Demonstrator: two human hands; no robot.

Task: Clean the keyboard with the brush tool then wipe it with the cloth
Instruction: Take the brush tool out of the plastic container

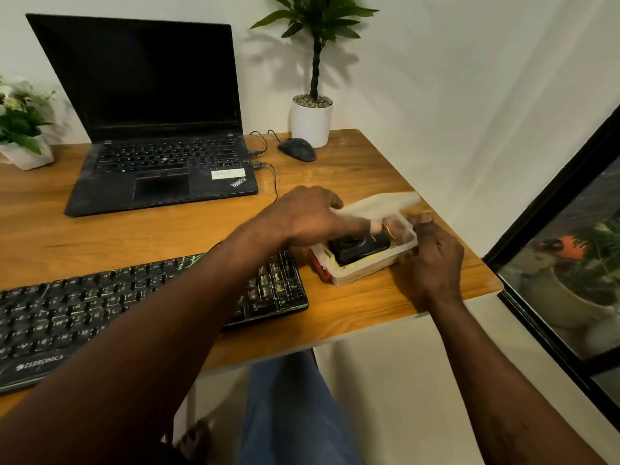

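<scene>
Right of the keyboard (67,310), the box (362,268) gripped by the right hand (436,263) may be tipped if the lid (382,204) held by the left hand (308,216) is yanked.

One view only: a wide-angle camera worn on the person's head. It sits above the near edge of the warm-brown wooden desk (100,229), facing forward and steeply down. Close range: the black full-size plastic keyboard (100,307) runs off the left edge. The upper frame reaches the plain white wall (469,78). The black window frame (553,203) slants across at right.
</scene>
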